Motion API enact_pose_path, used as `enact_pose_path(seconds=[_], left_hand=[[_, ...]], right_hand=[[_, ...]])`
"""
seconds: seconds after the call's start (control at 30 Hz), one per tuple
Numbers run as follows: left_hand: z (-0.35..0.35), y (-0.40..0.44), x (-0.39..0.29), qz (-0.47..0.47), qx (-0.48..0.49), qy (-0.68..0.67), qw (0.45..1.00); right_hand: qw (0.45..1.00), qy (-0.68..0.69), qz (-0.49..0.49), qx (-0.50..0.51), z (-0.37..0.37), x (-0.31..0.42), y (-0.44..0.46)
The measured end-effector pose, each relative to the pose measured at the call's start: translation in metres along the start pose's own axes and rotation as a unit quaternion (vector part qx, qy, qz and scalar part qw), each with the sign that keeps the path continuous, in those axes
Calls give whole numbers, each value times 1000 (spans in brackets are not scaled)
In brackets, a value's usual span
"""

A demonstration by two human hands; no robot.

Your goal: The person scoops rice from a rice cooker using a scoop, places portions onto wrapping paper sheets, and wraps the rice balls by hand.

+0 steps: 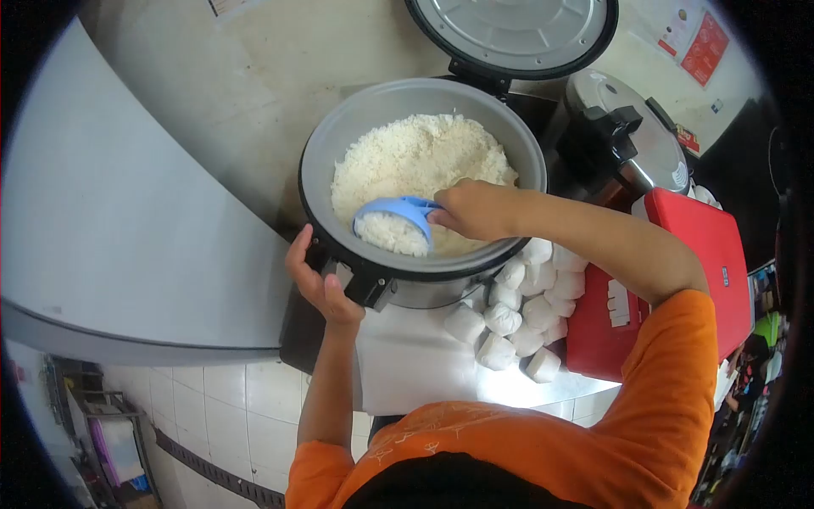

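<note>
A large rice cooker (pixel 315 161) stands with its lid (pixel 517 34) raised, its pot part full of cooked white rice (pixel 424 153). Inside the pot, near the front wall, my right hand (pixel 476 209) is closed around the handle of a blue rice scoop (pixel 392 206). White rice fills the scoop's bowl. At the cooker's front left rim, by the black latch, is my left hand (pixel 320 280). Its fingers are apart and hold nothing; the fingertips appear to touch the black rim.
Several white wrapped bundles (pixel 502 319) are piled on the white worktop (pixel 415 356) before the cooker. To their right sits a red cool box (pixel 695 254). Behind it is a second cooker with its lid closed (pixel 627 119). A large pale panel (pixel 144 212) stands at the left.
</note>
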State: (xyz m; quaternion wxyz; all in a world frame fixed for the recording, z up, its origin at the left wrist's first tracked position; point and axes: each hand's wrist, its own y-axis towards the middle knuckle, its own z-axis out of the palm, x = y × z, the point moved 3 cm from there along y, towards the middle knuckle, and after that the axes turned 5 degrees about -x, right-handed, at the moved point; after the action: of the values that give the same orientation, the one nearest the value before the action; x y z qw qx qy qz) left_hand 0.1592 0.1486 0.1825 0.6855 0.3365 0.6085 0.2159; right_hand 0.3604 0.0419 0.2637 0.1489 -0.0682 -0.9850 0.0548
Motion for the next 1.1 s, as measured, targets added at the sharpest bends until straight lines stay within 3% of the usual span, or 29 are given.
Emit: enact_pose_path(seconds=[0.07, 0.17, 0.23, 0.37, 0.43, 0.6, 0.63, 0.7, 0.77, 0.83, 0.87, 0.9, 0.97, 1.0, 1.07, 1.1], left_hand=[[1, 2, -1, 2, -17, 0, 1000], [-4, -1, -9, 0, -13, 9, 1000], [-5, -5, -12, -48, 10, 27, 998], [-10, -11, -18, -56, 17, 64, 996], [-10, -11, -19, -2, 53, 145, 988], [-11, -14, -23, -53, 63, 107, 991], [-12, -15, -28, -21, 62, 110, 992], [-21, -23, -33, 11, 67, 109, 992], [-42, -46, -40, 50, 83, 160, 982], [-69, -80, -31, -24, 137, 155, 978], [-84, -105, -16, -88, 235, 156, 955], [-98, -132, -1, -150, 330, 156, 919], [-116, -174, 16, -190, 546, 194, 793], [-124, -189, 20, -190, 554, 191, 787], [-133, -221, 19, 0, 620, 225, 752], [-140, -235, 24, 2, 624, 221, 749]], right_hand=[[999, 35, -13, -14, 1, -9, 1], [998, 30, -14, 50, -5, -17, -3], [994, -98, -12, -43, -15, -12, -8], [984, -176, -12, -35, -20, 16, -30], [985, -161, -23, -61, -24, 17, -30], [1000, -16, -17, -5, -1, 3, 14], [1000, -14, -17, -3, 1, -1, 15], [985, 97, 94, 104, 3, -5, 5], [980, 112, 122, 108, -12, -10, -11], [973, 127, 154, 112, -25, -12, -36], [956, 207, 187, 87, -30, -10, -51], [932, 285, 218, 61, -32, -8, -65], [908, 343, 234, 54, -24, 5, -95], [885, 395, 240, 46, -14, 15, -109], [849, 467, 230, 87, 18, 33, -132], [835, 480, 243, 112, 43, 43, -138]])
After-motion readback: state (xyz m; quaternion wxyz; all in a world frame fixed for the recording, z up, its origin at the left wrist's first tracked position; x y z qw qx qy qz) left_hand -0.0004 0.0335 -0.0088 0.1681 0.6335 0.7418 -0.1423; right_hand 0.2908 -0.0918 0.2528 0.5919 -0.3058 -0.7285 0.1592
